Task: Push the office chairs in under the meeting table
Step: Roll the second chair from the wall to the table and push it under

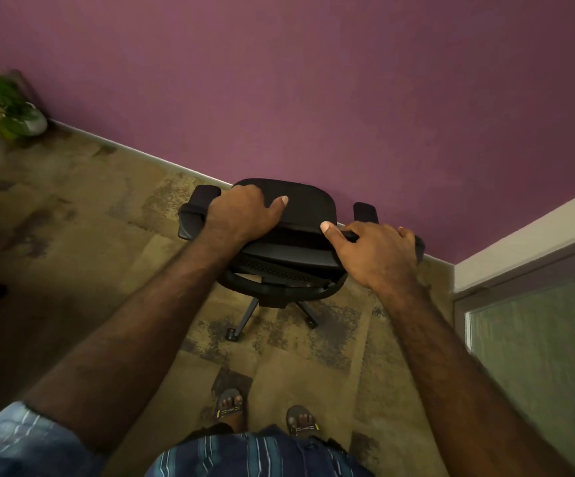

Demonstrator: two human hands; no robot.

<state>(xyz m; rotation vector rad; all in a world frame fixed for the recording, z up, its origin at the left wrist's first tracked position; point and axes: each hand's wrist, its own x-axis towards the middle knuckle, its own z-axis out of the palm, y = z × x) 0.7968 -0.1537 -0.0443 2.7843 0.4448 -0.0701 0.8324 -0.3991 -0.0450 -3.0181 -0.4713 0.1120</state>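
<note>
A black office chair (305, 201) stands in front of me, its seat toward the purple wall and its backrest toward me. My left hand (244, 215) grips the top edge of the backrest on the left, fingers curled over it, thumb lying along the top. My right hand (379, 256) grips the same top edge on the right, fingers wrapped over the rim. Both armrests stick out to the sides. Its wheeled base (244, 321) shows below the seat. No meeting table is in view.
The purple wall (313, 80) stands right behind the chair. A potted plant (14, 111) sits in the far left corner. A glass door or panel (537, 356) runs along the right. Patterned carpet (107, 208) spreads to the left. My sandalled feet (265, 411) are below.
</note>
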